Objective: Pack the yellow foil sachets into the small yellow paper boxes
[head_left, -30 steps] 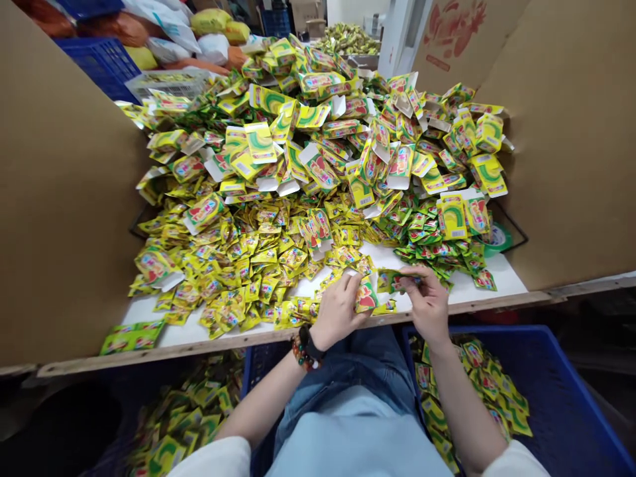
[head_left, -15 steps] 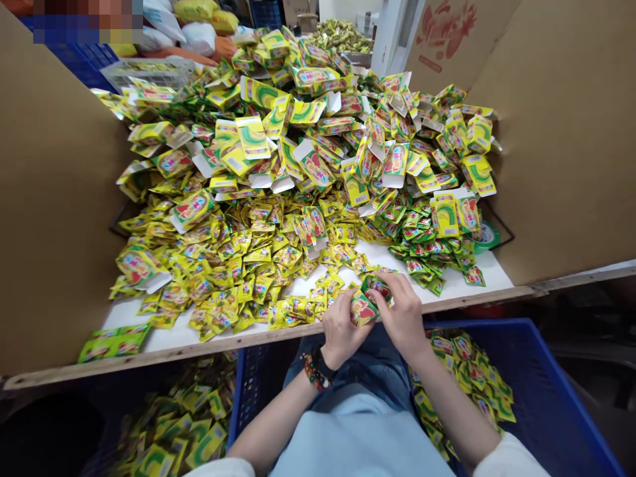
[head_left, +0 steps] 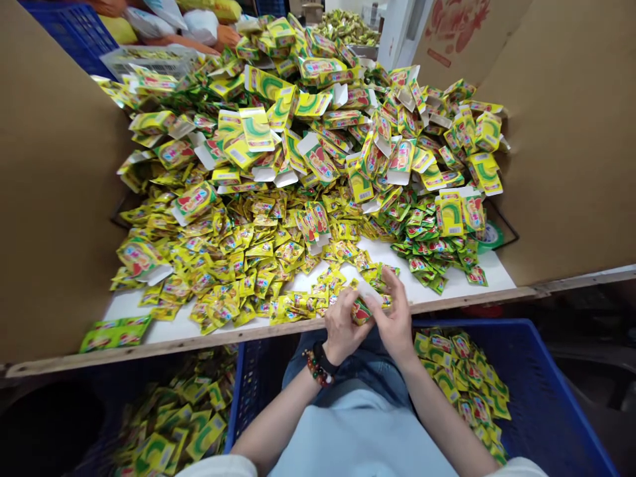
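In front of my body, at the table's near edge, a small candy box with green and red print is gripped by my left hand. A white end flap stands up at its top. My right hand has its thumb against the flap and side of the box, with the index finger stretched out behind; its lower fingers are partly hidden. Yellow sachets lie just past my hands, and green sachets are heaped to the right.
Open-flapped boxes form a tall pile at the back. Cardboard walls stand on both sides of the white table. Below the edge, a blue crate at the right holds filled-looking packs; more packs lie at lower left.
The white flap of the box now stands up in view. My right hand's fingers have loosened and spread, and the hand has shifted slightly left. The view has tilted slightly.
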### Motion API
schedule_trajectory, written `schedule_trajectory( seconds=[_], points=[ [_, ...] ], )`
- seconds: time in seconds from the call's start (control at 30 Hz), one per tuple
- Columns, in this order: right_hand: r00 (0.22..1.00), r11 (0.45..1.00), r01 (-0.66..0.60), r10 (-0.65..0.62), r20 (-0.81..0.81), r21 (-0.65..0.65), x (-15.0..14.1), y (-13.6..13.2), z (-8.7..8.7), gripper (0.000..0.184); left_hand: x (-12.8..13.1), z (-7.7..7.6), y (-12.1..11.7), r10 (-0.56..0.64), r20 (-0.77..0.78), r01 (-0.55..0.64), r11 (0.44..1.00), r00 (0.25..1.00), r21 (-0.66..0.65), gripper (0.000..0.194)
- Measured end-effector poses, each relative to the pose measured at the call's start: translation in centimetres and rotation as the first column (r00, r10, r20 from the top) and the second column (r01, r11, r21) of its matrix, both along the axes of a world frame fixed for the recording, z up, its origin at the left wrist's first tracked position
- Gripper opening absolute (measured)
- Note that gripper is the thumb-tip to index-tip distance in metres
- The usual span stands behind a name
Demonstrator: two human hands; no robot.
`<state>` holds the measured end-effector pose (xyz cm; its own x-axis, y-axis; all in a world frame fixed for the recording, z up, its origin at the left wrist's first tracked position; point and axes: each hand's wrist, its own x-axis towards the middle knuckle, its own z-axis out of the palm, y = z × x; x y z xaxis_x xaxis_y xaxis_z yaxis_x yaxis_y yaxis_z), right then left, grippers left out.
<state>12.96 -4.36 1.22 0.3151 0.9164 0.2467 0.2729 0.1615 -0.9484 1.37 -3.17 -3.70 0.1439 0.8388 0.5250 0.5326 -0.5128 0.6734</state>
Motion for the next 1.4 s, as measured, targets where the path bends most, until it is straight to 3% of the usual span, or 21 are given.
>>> schedule_trajectory(
  seconds=[0.1, 0.17, 0.27, 0.4, 0.53, 0.67, 0.8, 0.9, 1.0, 1.1, 1.2, 1.3, 1.4],
  points=[
    [0.939, 0.947, -0.288, 0.251, -0.235, -0.140, 0.0, 0.2, -0.5, 0.042, 0.0, -0.3, 0.0, -0.030, -0.032, 0.030, 1.000, 0.999, -0.001, 0.046],
    [0.921, 0.923, -0.361, 0.332, -0.202, -0.130, -0.1, 0.0, -0.5, 0.037, 0.0, -0.2, -0.1, -0.019, -0.067, 0.016, 0.998, 0.998, -0.055, 0.054],
    [0.958, 0.957, -0.281, 0.276, -0.076, -0.071, -0.5, -0.5, -0.4, 0.033, 0.0, 0.1, -0.1, -0.036, -0.111, 0.021, 0.991, 0.993, -0.133, 0.055],
    [0.983, 0.981, -0.153, 0.138, -0.118, -0.123, -1.0, -0.4, -0.4, 0.031, 0.1, 0.4, -0.2, -0.037, -0.117, 0.022, 0.991, 0.992, -0.132, 0.058],
    [0.977, 0.975, -0.199, 0.190, -0.100, -0.097, -1.0, 0.0, -0.1, 0.029, 0.1, 0.1, -0.2, -0.017, -0.104, 0.003, 0.990, 0.994, -0.138, 0.059],
    [0.942, 0.949, -0.315, 0.309, 0.131, 0.022, -0.6, -0.3, -0.2, 0.036, 0.0, -0.3, -0.2, 0.008, -0.102, -0.025, 0.985, 0.995, -0.173, 0.052],
    [0.923, 0.944, -0.306, 0.263, 0.281, 0.124, 0.0, -1.2, -1.2, 0.043, -0.1, 0.3, -0.3, -0.037, -0.105, 0.020, 0.987, 0.994, -0.156, 0.045],
    [0.924, 0.949, -0.261, 0.191, 0.332, 0.180, 0.7, -2.3, -1.7, 0.044, 0.0, 1.3, -0.6, -0.147, -0.096, 0.129, 0.976, 0.984, -0.175, 0.050],
    [0.945, 0.973, -0.161, 0.103, 0.311, 0.167, 1.3, -3.4, -1.4, 0.048, 0.4, 1.9, -1.0, -0.245, -0.057, 0.229, 0.952, 0.968, -0.201, 0.051],
    [0.986, 0.994, -0.040, 0.023, 0.166, 0.104, 1.3, -3.6, -0.8, 0.057, 1.0, 2.1, -1.1, -0.195, 0.031, 0.196, 0.952, 0.980, -0.234, 0.051],
    [0.994, 0.991, 0.035, -0.048, 0.102, 0.128, 1.0, -3.4, -0.3, 0.037, 1.6, 2.5, -1.1, -0.187, 0.121, 0.213, 0.941, 0.975, -0.264, 0.054],
    [0.985, 0.981, 0.047, -0.077, 0.157, 0.187, 1.3, -3.6, 0.0, 0.012, 2.1, 3.3, -1.4, -0.281, 0.154, 0.315, 0.902, 0.947, -0.294, 0.062],
    [0.965, 0.985, 0.066, -0.104, 0.243, 0.161, 3.9, -5.3, 0.1, 0.012, 1.9, 4.0, -1.3, -0.430, 0.099, 0.439, 0.852, 0.897, -0.284, 0.072]
  ],
)
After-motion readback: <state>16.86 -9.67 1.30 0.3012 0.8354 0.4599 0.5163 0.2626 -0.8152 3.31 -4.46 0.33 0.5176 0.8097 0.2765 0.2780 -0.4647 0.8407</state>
